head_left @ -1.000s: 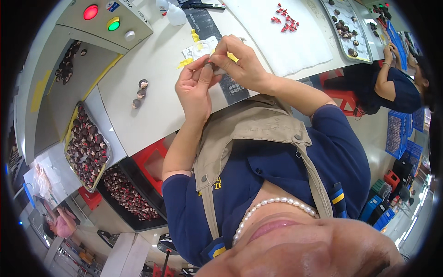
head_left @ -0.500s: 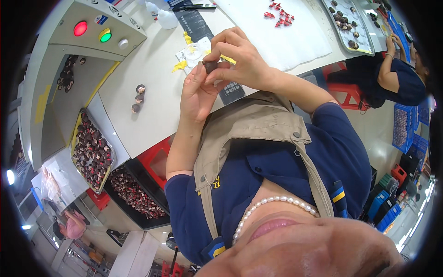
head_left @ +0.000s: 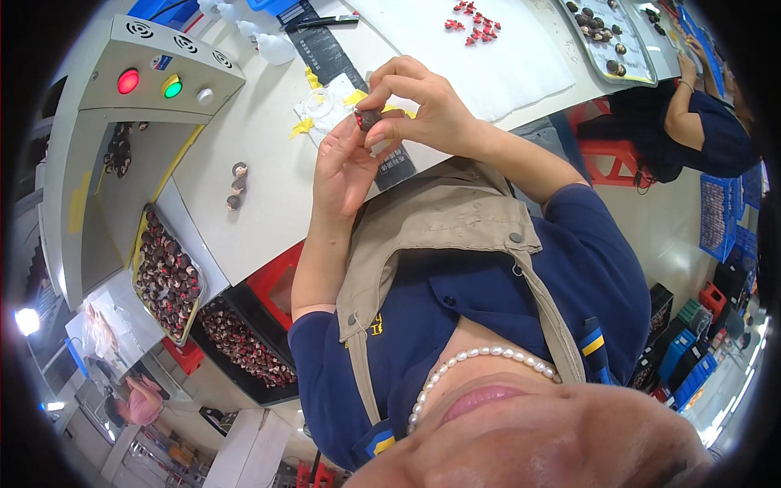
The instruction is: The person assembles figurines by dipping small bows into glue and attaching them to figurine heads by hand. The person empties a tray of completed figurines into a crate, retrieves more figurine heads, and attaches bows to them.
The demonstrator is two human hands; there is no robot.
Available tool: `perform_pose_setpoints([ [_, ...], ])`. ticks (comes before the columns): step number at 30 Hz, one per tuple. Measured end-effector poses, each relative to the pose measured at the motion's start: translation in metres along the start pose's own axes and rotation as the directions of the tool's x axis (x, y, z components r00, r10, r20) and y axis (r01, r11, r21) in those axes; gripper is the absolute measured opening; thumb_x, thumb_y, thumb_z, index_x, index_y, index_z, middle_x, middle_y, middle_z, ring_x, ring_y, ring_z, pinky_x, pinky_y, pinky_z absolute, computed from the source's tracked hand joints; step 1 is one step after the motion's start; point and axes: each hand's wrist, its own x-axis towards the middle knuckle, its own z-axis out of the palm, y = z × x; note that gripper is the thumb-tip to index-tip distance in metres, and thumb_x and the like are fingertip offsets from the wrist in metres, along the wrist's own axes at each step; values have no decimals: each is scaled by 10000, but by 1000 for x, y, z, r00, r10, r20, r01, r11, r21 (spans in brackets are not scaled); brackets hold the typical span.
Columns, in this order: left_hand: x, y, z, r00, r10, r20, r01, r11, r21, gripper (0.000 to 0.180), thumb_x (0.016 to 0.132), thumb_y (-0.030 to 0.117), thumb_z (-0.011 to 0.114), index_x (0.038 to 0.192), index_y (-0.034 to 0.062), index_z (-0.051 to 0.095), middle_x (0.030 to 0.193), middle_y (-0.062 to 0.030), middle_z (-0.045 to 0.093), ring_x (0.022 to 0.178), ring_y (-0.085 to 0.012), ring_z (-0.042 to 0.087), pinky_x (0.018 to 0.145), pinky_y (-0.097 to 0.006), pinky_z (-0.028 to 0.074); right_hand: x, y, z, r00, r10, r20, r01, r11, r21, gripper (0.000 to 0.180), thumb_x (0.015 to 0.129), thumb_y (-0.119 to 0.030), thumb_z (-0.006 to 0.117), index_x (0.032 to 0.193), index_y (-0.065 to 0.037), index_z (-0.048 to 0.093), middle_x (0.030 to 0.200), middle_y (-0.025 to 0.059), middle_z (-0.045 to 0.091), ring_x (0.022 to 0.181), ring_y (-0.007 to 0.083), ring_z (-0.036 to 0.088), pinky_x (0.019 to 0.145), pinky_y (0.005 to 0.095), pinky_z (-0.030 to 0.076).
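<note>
Seen from above: two bare hands raised over a white worktable [head_left: 268, 203], working one small dark round piece [head_left: 368, 119] with a red spot on it. Right hand [head_left: 423, 106] pinching that piece between thumb and fingertips; left hand [head_left: 346, 159] just below, fingers pressed up against it from underneath. Piece held directly above a dark printed sheet [head_left: 390, 163] at the table's near edge. Beside that sheet, yellow scraps [head_left: 303, 128] and a clear wrapper. Farther along the table, a few similar dark pieces [head_left: 236, 185] standing loose. Exact shape of the held piece hard to make out, possibly a tiny figure.

Likely risk: a fingertip-only pinch slipping, sending the piece past the table's near edge into the open bins [head_left: 244, 342] below.
</note>
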Motion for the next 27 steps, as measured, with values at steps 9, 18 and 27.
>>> perform_pose_setpoints([
  [9, -8, 9, -15, 999, 4, -48, -6, 999, -42, 448, 867, 210, 469, 1228, -54, 433, 1164, -182, 547, 1095, -230, 534, 964, -412, 402, 6, -4, 20, 999, 40, -5, -40, 997, 64, 304, 669, -213, 775, 896, -53, 653, 964, 73, 549, 929, 181, 548, 796, 276, 453],
  [18, -9, 11, -23, 999, 25, -49, -26, 999, -33, 438, 870, 184, 475, 1221, -73, 425, 1135, -174, 562, 1051, -203, 556, 937, -368, 423, 7, -4, 30, 997, 71, 6, -71, 995, 63, 284, 679, -157, 765, 911, -46, 645, 975, 69, 547, 936, 185, 546, 798, 281, 453],
  [27, -51, 89, -94, 665, 678, -313, -144, 528, 837, 254, 816, 11, 606, 1062, -44, 573, 992, -107, 624, 889, -171, 605, 826, -273, 476, -5, 76, -65, 966, 126, -226, -215, 878, -428, 120, 785, -68, 655, 904, -64, 668, 878, 76, 646, 831, 181, 598, 752, 277, 468],
])
